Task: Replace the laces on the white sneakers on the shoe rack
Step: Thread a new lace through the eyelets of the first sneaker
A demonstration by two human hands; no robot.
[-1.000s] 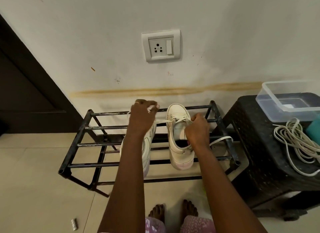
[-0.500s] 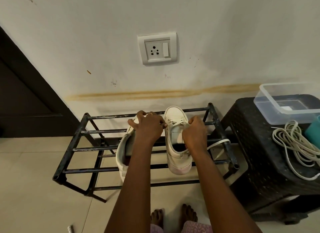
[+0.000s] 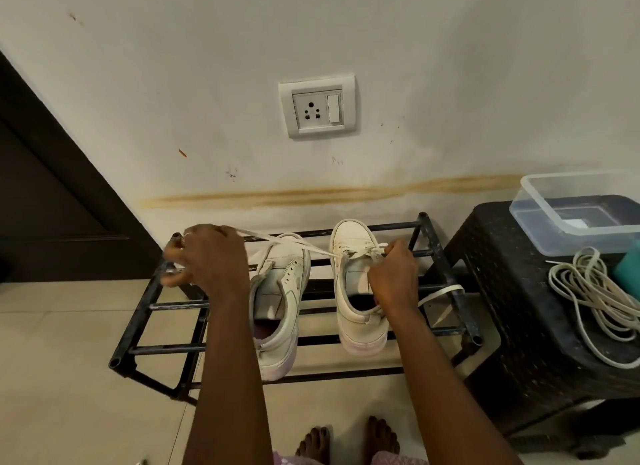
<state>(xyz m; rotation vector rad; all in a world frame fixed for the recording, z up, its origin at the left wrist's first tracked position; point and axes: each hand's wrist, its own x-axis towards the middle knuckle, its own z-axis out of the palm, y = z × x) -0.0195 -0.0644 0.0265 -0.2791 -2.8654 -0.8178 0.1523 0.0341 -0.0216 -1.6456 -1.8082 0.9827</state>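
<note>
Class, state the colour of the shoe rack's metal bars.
Black, with some scuffed pale patches; the shoe rack shows best in the head view.

A home entryway: a black metal shoe rack (image 3: pixel 446 257) stands on tiled floor (image 3: pixel 62 378) under a wall socket (image 3: pixel 317 106).

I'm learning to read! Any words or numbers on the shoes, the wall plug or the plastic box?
None can be read.
The white sneakers and the wall socket show no letters.
A pale patch in the clear plastic box might be a label, too blurred to tell.
</note>
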